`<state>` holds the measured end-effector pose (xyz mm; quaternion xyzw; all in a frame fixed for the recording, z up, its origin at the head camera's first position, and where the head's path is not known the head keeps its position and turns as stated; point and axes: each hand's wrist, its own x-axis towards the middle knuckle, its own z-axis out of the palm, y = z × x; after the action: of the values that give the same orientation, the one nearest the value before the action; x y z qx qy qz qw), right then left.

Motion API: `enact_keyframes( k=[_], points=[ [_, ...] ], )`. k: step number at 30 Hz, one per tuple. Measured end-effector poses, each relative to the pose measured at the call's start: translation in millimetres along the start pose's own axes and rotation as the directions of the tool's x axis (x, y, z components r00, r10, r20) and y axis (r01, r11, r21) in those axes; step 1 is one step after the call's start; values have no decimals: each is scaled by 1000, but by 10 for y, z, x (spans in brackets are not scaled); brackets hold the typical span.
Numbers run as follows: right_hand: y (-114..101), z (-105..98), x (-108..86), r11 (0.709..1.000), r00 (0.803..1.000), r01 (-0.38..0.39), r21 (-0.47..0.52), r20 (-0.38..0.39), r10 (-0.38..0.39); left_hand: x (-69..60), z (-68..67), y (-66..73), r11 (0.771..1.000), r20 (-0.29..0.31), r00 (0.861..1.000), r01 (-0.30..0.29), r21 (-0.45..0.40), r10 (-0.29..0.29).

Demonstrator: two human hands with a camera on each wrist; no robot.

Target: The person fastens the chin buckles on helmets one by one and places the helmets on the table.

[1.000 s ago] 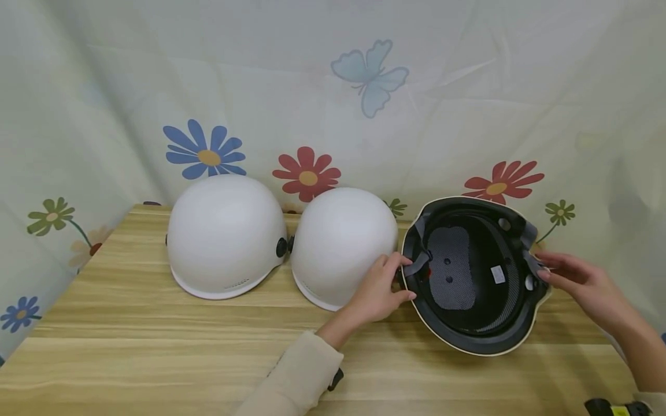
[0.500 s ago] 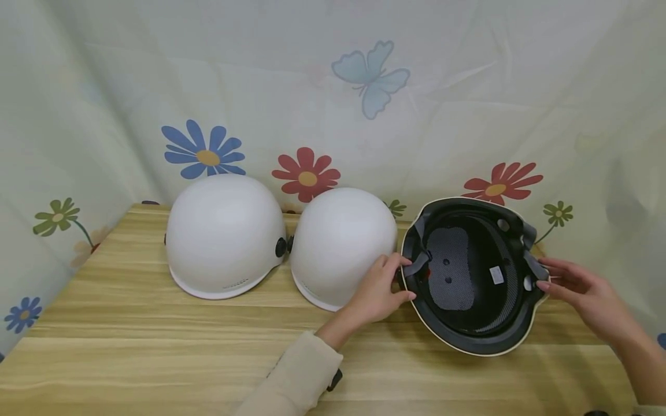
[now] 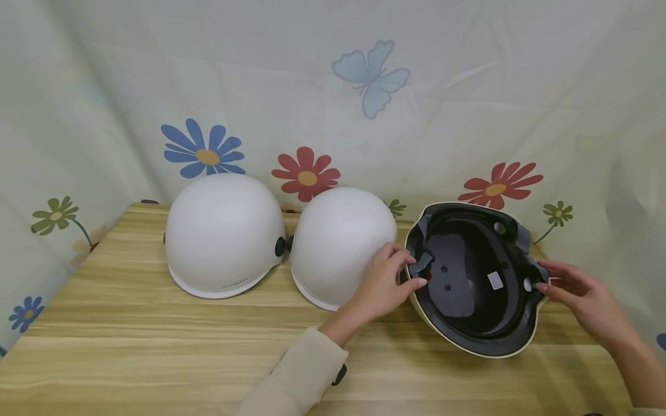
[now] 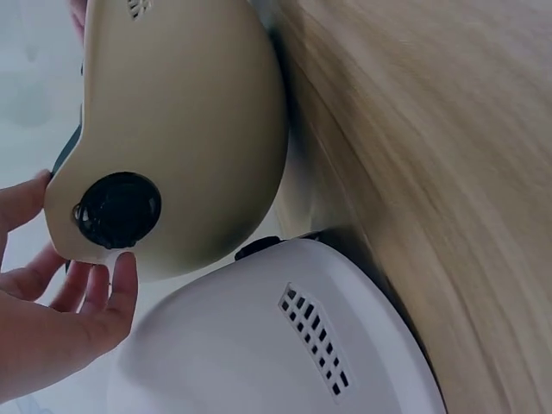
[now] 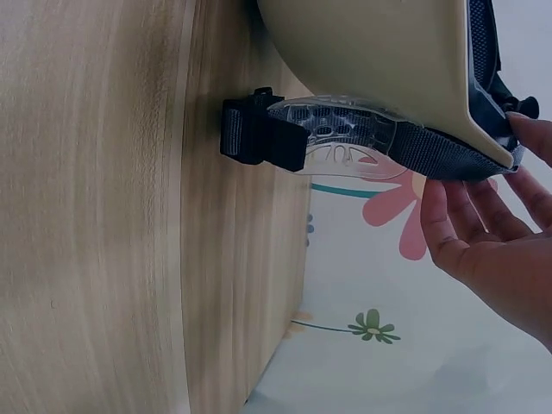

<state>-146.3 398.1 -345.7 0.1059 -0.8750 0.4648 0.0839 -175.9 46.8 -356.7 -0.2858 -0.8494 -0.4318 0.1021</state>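
A hanging fabric sheet [image 3: 291, 75] printed with flowers and a butterfly fills the background. Below it spreads the wood-grain table [image 3: 182, 352]. At three o'clock on the table is the beige helmet [image 3: 470, 306], its dark padded opening facing up and toward the person; whether its crown touches the tabletop is hard to tell. The left white helmet [image 3: 224, 231] sits opening down, toward nine o'clock. Between the two, the middle white helmet [image 3: 335, 237], also opening down, stands just beside the beige one and blocks the space at its nine o'clock. The facing knobs of the white pair nearly meet.

A cream sleeve [image 3: 307, 370] enters from six o'clock. The left hand [image 3: 382, 283] passes in front of the middle white helmet, covers part of its shell, and grasps the beige helmet's rim at nine o'clock between thumb and fingers. The right hand [image 3: 595, 300] pinches that rim at three o'clock, thumb to the inside.

In the right wrist view, a black chin strap [image 5: 431, 151] hangs off the beige shell, ending in a buckle [image 5: 263, 134]. A round black knob [image 4: 119, 210] sits beside the left fingers. Smallest is a white label [image 3: 495, 281] inside the beige helmet.
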Motion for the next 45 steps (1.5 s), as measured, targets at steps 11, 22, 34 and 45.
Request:
enact_keyframes(
  k=[11, 22, 34, 45],
  points=[
    [-9, 22, 16, 1000, 1000, -6, -12, -12, 6, 154, -60, 28, 996, 139, 989, 31, 85, -43],
    [8, 38, 13, 999, 1000, 29, 22, -3, -29, 188, -19, 51, 998, 131, 989, 64, 16, -66],
    [7, 37, 18, 1000, 1000, 20, -6, 3, -20, 166, -3, 82, 970, 24, 996, 93, -224, -90],
    [-6, 54, 49, 1000, 1000, 12, -21, -4, -12, 144, -70, 28, 960, -33, 999, -13, -280, 4]
  ],
)
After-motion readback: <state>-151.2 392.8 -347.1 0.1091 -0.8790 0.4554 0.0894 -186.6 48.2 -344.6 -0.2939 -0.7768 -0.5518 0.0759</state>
